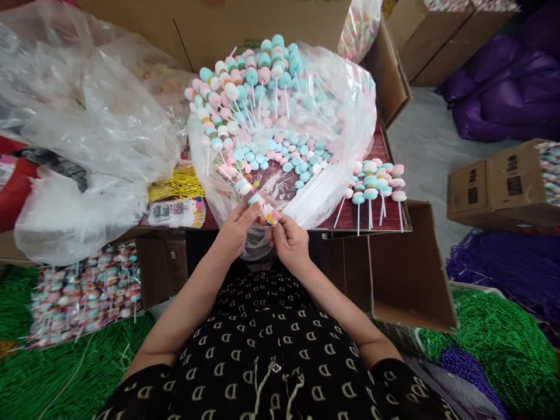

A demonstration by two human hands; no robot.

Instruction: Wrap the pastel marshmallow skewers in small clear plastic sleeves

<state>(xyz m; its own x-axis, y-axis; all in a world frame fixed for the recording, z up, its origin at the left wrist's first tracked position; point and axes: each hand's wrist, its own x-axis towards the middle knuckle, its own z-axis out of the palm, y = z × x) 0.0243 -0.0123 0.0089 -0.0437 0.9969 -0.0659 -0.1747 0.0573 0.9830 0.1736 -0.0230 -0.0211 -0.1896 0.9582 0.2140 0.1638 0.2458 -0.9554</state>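
Note:
A marshmallow skewer in a clear printed wrapper slants between my two hands over the table's front edge. My left hand is closed around its lower part. At the wrapper's near end, the fingers of my right hand pinch the plastic. Just beyond lie loose pastel marshmallows on a spread clear plastic bag. Many marshmallow skewers are heaped on that bag, their white sticks pointing toward me. A bundle of white sticks rests right of my hands.
Gold twist ties and flat printed wrappers lie at the left. More skewers stand at the table's right corner. An open cardboard box is below right; a box of wrapped skewers is below left. Large plastic bags crowd the left.

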